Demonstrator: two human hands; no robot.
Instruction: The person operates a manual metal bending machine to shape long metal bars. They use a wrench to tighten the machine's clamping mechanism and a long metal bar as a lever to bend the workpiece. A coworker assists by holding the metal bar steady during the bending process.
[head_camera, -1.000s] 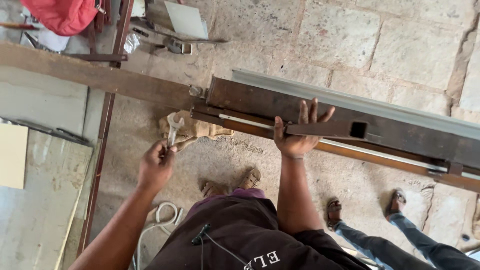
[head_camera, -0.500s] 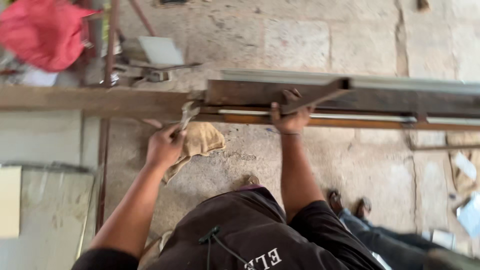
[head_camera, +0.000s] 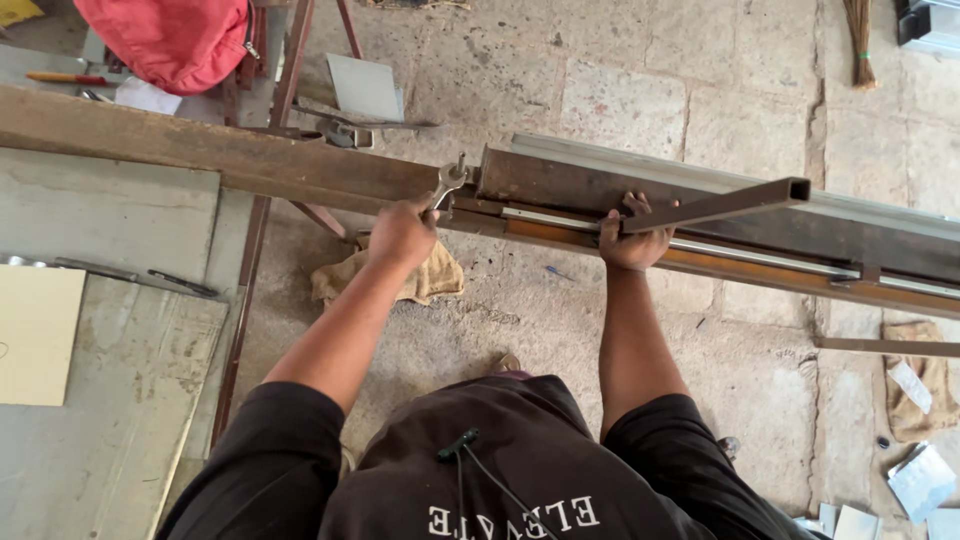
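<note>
Two hands are being kept on a long rusty steel frame (head_camera: 700, 215) that is lying across the scene above a stone floor (head_camera: 620, 90). A metal wrench (head_camera: 447, 185) is being gripped in the left hand (head_camera: 402, 232), the fingers clenched around its handle, and its head is being held against the end of the frame, where a rusty beam (head_camera: 200, 155) is running off to the left. A thin square tube (head_camera: 715, 205) is being grasped by the right hand (head_camera: 630, 238), the fingers curled over it and over the frame's upper edge; the tube is sloping up to the right, its open end showing. A pale metal strip (head_camera: 720, 180) is lying along the far side of the frame.

Just below the left hand, a crumpled tan cloth (head_camera: 400, 280) is lying on the floor. A grey tabletop (head_camera: 110, 330) is being seen at the left, carrying a pale yellow board (head_camera: 35, 335) and some thin dark rods (head_camera: 180, 283). A red bag (head_camera: 170, 40) is resting at the upper left, and a small grey sheet (head_camera: 365, 88) is lying near it. A second cloth (head_camera: 915, 375) and some pale metal offcuts (head_camera: 920, 480) are lying at the lower right.
</note>
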